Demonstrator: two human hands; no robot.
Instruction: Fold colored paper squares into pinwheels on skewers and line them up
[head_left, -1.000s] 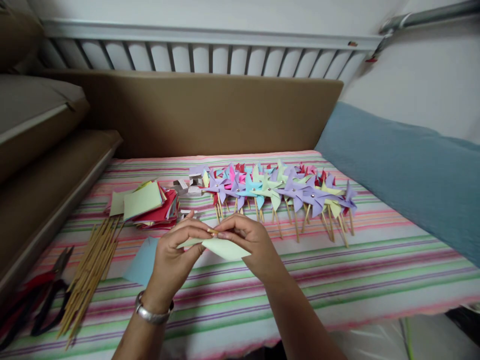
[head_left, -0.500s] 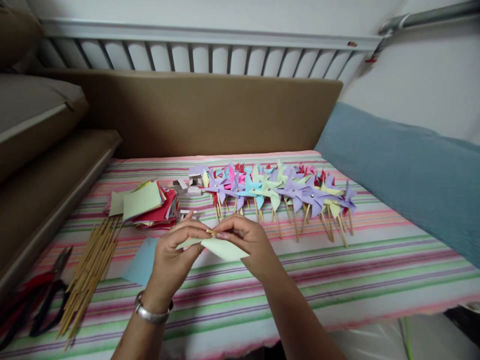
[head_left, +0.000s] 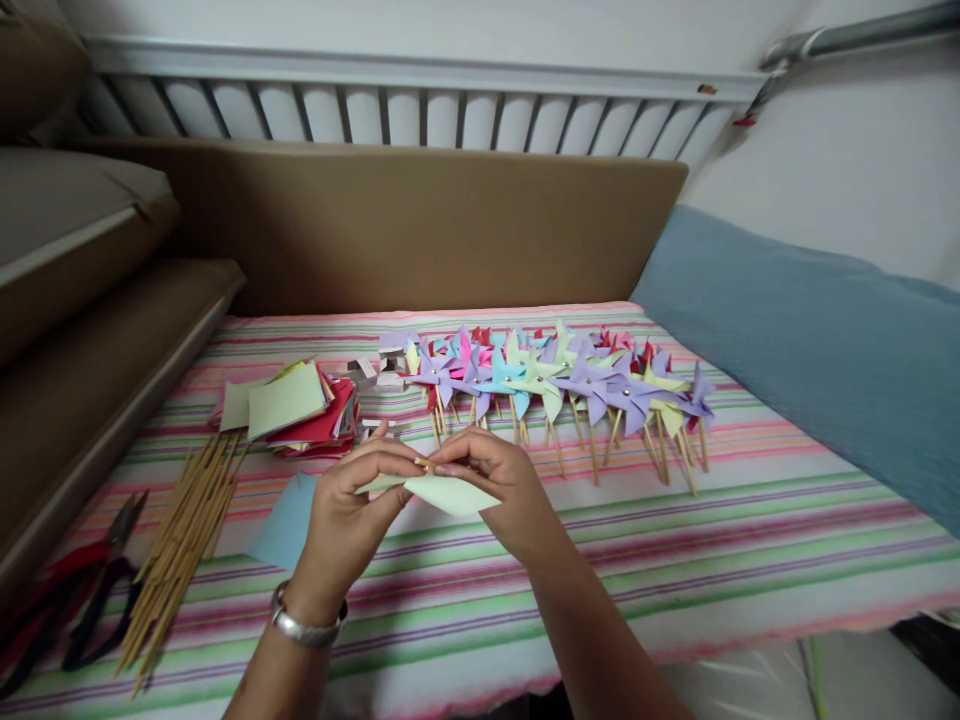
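At the far left, red-handled pliers and a bundle of bamboo sticks lay on the striped cloth, beside a stack of coloured paper squares. Our left hand and right hand met mid-table, fingertips closed on a pale green paper square held just above the cloth, a blue square beneath. Behind and to the right stood a row of finished pinwheels. We judged a loose pinch could let the paper slip or crease crooked. Open cloth remained right of us; the near edge lay close.
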